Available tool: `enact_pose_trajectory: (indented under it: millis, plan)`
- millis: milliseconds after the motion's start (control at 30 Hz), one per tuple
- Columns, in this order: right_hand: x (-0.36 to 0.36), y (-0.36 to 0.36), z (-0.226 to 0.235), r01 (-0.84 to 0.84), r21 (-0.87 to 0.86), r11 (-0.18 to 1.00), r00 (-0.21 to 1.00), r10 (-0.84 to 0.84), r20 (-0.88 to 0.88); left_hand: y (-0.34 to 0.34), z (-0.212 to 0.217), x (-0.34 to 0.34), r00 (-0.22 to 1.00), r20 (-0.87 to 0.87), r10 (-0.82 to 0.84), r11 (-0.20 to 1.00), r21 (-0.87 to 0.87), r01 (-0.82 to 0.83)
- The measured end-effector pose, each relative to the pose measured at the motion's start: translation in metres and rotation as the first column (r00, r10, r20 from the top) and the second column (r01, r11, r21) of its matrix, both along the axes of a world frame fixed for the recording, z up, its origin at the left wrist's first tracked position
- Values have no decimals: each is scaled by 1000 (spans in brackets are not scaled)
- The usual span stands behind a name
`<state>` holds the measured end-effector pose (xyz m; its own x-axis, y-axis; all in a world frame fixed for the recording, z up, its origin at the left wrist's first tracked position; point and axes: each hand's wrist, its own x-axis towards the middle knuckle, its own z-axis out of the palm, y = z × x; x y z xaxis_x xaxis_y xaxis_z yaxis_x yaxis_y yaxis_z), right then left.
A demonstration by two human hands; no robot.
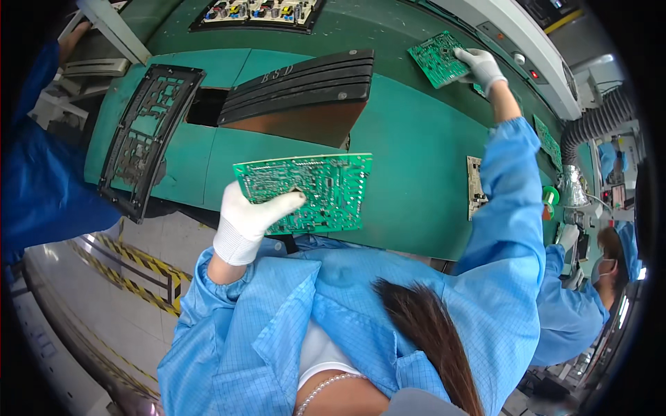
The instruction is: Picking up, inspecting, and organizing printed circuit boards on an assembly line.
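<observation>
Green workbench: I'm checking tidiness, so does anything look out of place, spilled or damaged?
The black slotted frame at the left looks out of place: its near end juts past the edge of the green workbench. No spill or damage stands out.

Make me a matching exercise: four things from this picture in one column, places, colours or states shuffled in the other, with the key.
Things:
1. Left hand
2. Right hand
3. Black slotted frame
4. Flexible hose

Descriptions:
A. Grey and ribbed
B. Touching a green board at the table's far side
C. Gripping a circuit board before the chest
D. At the table's left end

Pairs: 1-C, 2-B, 3-D, 4-A
</observation>
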<state>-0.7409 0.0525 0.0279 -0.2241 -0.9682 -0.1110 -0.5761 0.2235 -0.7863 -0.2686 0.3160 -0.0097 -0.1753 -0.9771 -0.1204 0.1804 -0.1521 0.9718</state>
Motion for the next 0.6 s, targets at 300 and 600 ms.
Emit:
enact_pose_trajectory:
  millis: [300,600]
  plan:
    - [0,-36,-14,-88,60,994,730,106,-675,-3,4,-3,996,78,-53,998,33,50]
    - [149,199,121,-928,116,354,338,931,-137,-15,44,-40,986,-42,-160,984,-88,156]
